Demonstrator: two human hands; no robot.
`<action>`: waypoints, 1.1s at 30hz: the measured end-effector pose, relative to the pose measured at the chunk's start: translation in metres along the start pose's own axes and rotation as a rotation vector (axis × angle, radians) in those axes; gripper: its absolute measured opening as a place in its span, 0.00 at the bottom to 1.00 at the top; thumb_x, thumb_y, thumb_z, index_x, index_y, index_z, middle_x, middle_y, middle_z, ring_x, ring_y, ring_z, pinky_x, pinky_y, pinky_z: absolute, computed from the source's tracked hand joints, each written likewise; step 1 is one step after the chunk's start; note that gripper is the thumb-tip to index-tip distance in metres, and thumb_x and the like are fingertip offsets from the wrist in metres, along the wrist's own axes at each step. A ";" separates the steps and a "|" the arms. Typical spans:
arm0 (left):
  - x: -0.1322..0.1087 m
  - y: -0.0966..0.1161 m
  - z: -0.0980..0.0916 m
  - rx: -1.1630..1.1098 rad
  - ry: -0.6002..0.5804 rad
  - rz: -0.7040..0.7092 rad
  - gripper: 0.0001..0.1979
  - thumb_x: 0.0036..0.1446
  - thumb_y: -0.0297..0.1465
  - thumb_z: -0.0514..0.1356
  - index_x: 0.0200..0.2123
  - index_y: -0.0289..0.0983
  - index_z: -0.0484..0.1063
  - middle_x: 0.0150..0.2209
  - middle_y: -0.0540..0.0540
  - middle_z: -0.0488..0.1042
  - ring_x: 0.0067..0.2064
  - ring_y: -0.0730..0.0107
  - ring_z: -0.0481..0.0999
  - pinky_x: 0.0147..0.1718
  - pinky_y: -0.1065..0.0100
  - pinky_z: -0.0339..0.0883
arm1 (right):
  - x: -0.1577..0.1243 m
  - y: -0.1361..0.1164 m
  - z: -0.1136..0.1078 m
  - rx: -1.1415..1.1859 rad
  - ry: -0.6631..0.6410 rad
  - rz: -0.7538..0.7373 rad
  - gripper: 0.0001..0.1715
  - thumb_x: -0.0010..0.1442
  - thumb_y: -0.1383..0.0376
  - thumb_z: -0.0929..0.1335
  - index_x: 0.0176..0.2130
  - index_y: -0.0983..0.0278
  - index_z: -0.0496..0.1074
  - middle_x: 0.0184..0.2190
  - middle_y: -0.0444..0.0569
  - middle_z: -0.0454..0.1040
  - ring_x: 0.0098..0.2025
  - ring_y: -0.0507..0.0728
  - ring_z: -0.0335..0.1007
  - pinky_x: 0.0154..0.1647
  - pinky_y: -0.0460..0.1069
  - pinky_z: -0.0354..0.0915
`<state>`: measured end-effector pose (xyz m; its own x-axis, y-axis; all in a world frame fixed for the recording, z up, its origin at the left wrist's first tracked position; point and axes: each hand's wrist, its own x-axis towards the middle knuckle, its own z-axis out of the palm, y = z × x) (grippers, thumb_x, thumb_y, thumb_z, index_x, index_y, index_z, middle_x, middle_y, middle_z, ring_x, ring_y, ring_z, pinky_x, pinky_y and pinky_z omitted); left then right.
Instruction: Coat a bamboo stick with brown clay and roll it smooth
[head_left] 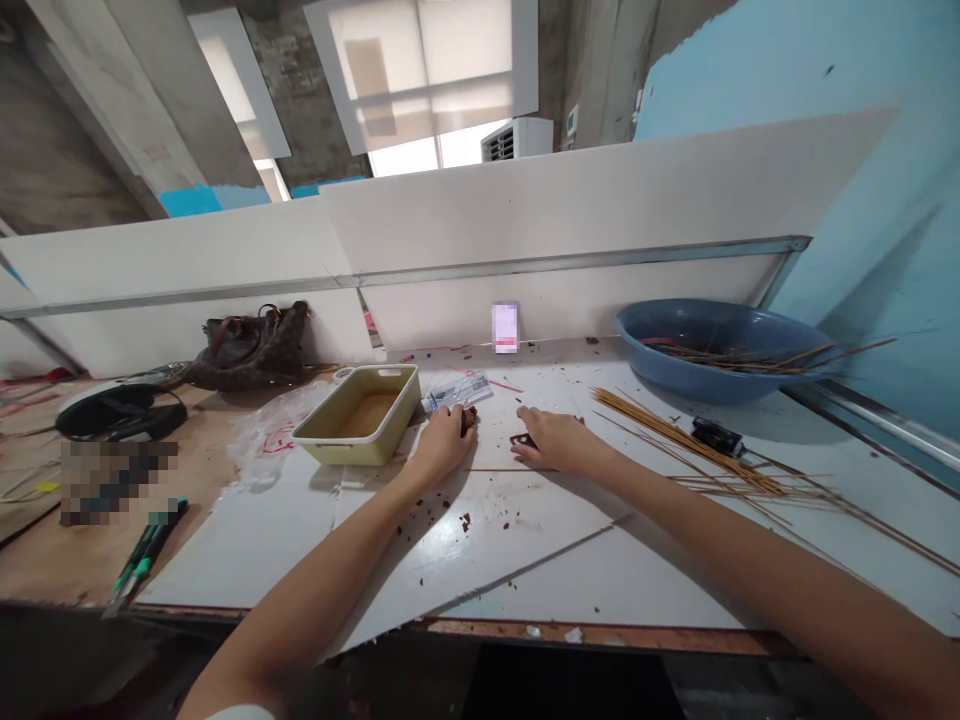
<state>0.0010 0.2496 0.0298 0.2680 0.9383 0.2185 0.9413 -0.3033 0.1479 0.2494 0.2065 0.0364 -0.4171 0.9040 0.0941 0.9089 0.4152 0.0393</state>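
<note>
At the frame's centre, the left hand (pixel 446 440) curls around a brown lump (pixel 469 420); the right hand (pixel 556 440) bends over a dark piece (pixel 522 439), its grip unclear. Just below, a thin stick (pixel 502 470) points left-right. The yellowish tray (pixel 352 452), centre-left, looks brown inside; the blue basin (pixel 697 385), right, holds thin sticks (pixel 739 357) jutting rightward.
</note>
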 end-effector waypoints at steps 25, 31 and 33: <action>-0.005 0.013 -0.008 -0.126 0.073 -0.092 0.18 0.69 0.45 0.59 0.49 0.37 0.76 0.52 0.30 0.77 0.62 0.34 0.69 0.61 0.44 0.63 | 0.027 0.001 0.013 -0.073 -0.051 -0.137 0.28 0.79 0.57 0.58 0.44 0.68 0.81 0.42 0.66 0.85 0.45 0.66 0.83 0.44 0.54 0.67; -0.001 0.038 -0.039 -0.524 0.085 -0.091 0.15 0.70 0.41 0.59 0.53 0.40 0.76 0.59 0.33 0.74 0.68 0.39 0.63 0.68 0.45 0.56 | 0.018 0.005 0.003 0.012 0.026 -0.094 0.23 0.75 0.61 0.62 0.37 0.65 0.81 0.34 0.58 0.84 0.35 0.61 0.81 0.39 0.51 0.63; 0.008 0.051 -0.047 -0.727 0.017 -0.091 0.12 0.71 0.39 0.57 0.45 0.40 0.77 0.53 0.36 0.77 0.62 0.46 0.70 0.67 0.50 0.60 | 0.013 0.008 -0.004 0.043 0.089 -0.064 0.24 0.77 0.62 0.60 0.38 0.63 0.81 0.32 0.54 0.84 0.34 0.59 0.79 0.37 0.50 0.60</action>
<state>0.0412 0.2342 0.0848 0.1864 0.9641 0.1890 0.5841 -0.2634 0.7677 0.2513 0.2215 0.0423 -0.4704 0.8638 0.1805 0.8787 0.4773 0.0057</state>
